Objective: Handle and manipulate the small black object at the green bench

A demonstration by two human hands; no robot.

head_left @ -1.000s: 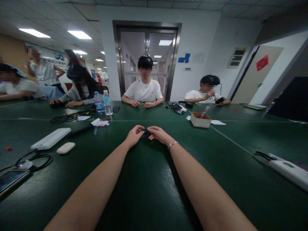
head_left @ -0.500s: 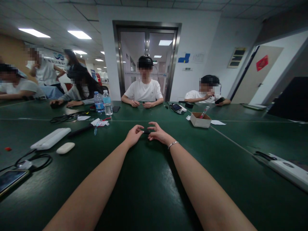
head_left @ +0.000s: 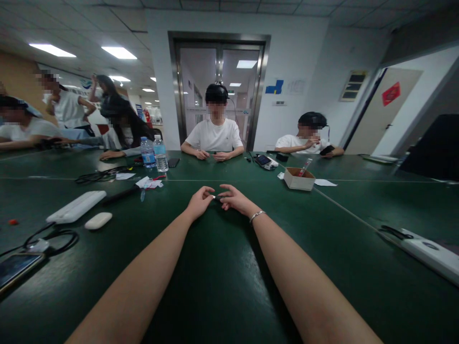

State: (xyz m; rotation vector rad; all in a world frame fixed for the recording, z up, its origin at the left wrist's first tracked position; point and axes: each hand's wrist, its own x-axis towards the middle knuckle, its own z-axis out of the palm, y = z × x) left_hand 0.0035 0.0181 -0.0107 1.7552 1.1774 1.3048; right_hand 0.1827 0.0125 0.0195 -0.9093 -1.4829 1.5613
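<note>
Green table (head_left: 222,272): beneath both hands
Left hand (head_left: 199,202): pinched narrow at the light tip of a small dark object (head_left: 217,198)
Right hand (head_left: 238,200): lower fingers closed on its dark end, upper finger lifted
Object: between the hands
Progress: handling underway; what is left, cannot tell

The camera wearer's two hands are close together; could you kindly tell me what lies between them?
In the head view, a small black object lies between the left hand and the right hand.
</note>
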